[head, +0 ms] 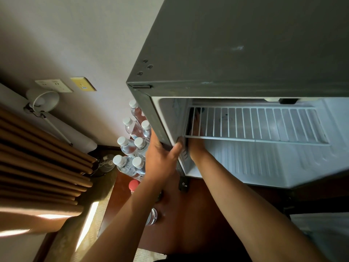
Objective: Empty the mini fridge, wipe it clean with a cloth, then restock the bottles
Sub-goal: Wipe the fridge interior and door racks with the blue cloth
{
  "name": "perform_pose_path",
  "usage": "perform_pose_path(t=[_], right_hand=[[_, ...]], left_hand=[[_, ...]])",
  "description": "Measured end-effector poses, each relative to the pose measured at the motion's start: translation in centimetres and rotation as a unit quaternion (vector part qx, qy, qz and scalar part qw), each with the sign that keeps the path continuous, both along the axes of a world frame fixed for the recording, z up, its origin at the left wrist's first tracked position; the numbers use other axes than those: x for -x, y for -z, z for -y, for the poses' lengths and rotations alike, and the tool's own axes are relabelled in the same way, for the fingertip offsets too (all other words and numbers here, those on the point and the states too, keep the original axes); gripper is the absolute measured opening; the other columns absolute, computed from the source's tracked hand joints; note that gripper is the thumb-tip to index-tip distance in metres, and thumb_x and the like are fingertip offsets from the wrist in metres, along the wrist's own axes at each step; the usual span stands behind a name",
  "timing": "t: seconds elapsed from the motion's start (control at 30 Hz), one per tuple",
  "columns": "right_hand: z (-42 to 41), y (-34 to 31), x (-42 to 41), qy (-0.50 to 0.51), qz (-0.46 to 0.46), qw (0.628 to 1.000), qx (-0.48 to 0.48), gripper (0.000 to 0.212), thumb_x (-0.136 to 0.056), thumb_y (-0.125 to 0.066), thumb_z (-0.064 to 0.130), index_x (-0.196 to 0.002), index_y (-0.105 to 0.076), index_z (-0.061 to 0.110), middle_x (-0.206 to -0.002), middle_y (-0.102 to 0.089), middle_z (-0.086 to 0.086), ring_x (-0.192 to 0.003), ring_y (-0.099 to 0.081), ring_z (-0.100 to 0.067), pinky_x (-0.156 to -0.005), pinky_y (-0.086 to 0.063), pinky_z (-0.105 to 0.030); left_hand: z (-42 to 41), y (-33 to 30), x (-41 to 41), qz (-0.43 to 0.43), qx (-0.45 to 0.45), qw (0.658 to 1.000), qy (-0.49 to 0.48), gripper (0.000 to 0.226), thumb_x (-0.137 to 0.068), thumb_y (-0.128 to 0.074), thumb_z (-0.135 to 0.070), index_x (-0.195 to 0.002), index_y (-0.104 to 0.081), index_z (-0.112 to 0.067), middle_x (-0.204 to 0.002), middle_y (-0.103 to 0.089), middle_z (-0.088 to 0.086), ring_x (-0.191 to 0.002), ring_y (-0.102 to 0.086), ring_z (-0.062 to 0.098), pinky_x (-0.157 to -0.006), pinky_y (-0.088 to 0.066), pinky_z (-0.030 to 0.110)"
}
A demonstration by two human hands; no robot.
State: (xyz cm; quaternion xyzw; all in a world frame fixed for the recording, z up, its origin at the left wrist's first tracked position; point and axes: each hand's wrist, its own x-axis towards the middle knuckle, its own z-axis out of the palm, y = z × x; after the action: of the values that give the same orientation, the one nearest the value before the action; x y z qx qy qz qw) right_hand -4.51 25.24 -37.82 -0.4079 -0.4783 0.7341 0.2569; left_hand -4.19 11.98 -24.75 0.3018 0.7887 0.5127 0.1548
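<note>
Bottles (130, 148) stand out beside the emptied mini fridge (236, 53); we judge wiping underway, restocking left. Our left hand (162, 157) grips its wall edge; our right hand (196, 146) reaches under the wire shelf (255, 125), grip and cloth unclear.

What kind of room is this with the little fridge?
Probably a hotel room. A mini fridge stands on a dark wooden cabinet, many identical water bottles wait beside it, and heavy pleated curtains hang by a wall lamp.
</note>
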Motion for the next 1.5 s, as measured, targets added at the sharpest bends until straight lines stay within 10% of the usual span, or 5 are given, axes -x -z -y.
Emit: perform_pose_path(t=[0.13,0.37,0.7,1.07,1.5], right_hand=[[-0.5,0.0,-0.1,-0.018,0.001,1.000,0.006,0.121,-0.062,-0.048,0.090,-0.154,-0.025,0.016,-0.157,-0.033,-0.009,-0.142,-0.036,-0.025,-0.116,-0.033,-0.047],[1.0,-3.2,-1.6,0.026,-0.011,0.995,0.099,0.065,-0.098,-0.031,0.063,-0.136,-0.055,0.016,-0.126,-0.065,-0.007,-0.117,-0.060,-0.021,-0.108,-0.044,-0.042],[5.9,-0.1,-4.7,0.035,0.056,0.967,0.245,0.080,-0.088,-0.041,0.075,-0.140,-0.050,0.015,-0.134,-0.058,-0.011,-0.122,-0.054,-0.027,-0.109,-0.041,-0.043],[3.1,-3.7,-3.3,0.043,-0.019,0.999,0.002,0.025,-0.105,-0.037,0.032,-0.104,-0.061,0.035,-0.102,-0.070,-0.003,-0.093,-0.066,-0.017,-0.078,-0.051,-0.030],[-0.5,-4.5,-2.2,-0.086,0.135,0.987,-0.026,0.039,-0.107,-0.034,0.017,-0.138,-0.042,-0.004,-0.134,-0.050,-0.018,-0.133,-0.043,-0.032,-0.112,-0.033,-0.035]], left_hand=[[-0.1,0.0,0.0,-0.003,0.008,1.000,-0.006,0.057,-0.075,-0.066,-0.038,-0.127,-0.052,-0.021,-0.099,-0.068,-0.017,-0.080,-0.063,-0.011,-0.067,-0.043,0.003],[0.0,0.1,0.2,-0.013,0.013,1.000,-0.006,0.054,-0.078,-0.068,-0.035,-0.129,-0.052,-0.022,-0.097,-0.067,-0.021,-0.081,-0.061,-0.014,-0.069,-0.044,0.004],[0.0,0.2,0.0,-0.009,0.007,1.000,-0.001,0.049,-0.080,-0.067,-0.040,-0.125,-0.049,-0.032,-0.096,-0.067,-0.026,-0.084,-0.065,-0.007,-0.080,-0.055,0.031],[-0.1,0.4,0.1,-0.036,0.039,0.998,-0.014,0.042,-0.083,-0.075,-0.023,-0.116,-0.052,-0.030,-0.082,-0.064,-0.025,-0.071,-0.062,-0.013,-0.067,-0.051,0.017],[-0.1,0.7,0.1,-0.034,0.016,0.999,-0.017,0.062,-0.069,-0.061,-0.057,-0.118,-0.059,-0.019,-0.095,-0.070,-0.012,-0.079,-0.065,-0.006,-0.075,-0.055,0.029]])
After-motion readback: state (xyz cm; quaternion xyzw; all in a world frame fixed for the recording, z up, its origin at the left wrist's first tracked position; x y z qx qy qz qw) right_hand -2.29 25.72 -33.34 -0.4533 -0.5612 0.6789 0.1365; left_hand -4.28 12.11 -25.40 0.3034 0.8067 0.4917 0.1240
